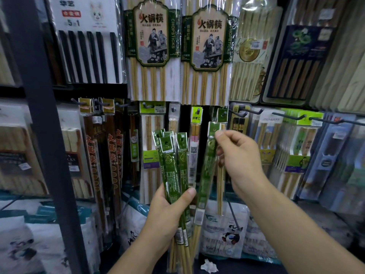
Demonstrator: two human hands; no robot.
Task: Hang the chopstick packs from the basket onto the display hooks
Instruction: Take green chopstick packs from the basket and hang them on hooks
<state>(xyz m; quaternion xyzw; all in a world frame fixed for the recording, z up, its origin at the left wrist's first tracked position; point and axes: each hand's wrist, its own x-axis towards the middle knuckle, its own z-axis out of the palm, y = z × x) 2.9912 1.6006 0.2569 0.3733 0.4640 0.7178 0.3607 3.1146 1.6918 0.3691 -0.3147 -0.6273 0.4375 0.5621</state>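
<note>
The person stands close to a wall of hanging chopsticks, both hands raised in front of the lower row of hooks. The left hand point(167, 210) is curled around a bundle of green chopstick packs point(171, 161), thumb pressed across the front, gripping them about halfway down. The bundle stands nearly upright and fans out a little at the top, where I can make out at least 4 green header tabs with punched holes. The bare bamboo ends stick out below the hand.

The right hand point(237, 155) pinches 1 single green pack point(207, 165) near its top between thumb and fingertips, with the other fingers loosely bent behind it. This pack hangs at a slight slant, its lower end swinging in beside the bundle. Its top sits just below and left of a short dark hook point(223, 114), which already carries a green header card. The held pack is not on the hook.

Above them hang 2 large hot pot chopstick packs point(151, 36) with green and cream labels, and a pack of black chopsticks point(88, 46) hangs to their left. Longer hooks point(288, 116) jut out on the right over more bamboo sets. A dark shelf post point(45, 135) runs down the left side. Low down sit white bags printed with a panda point(231, 234), and a crumpled scrap of white paper point(209, 265) lies near the bottom.
</note>
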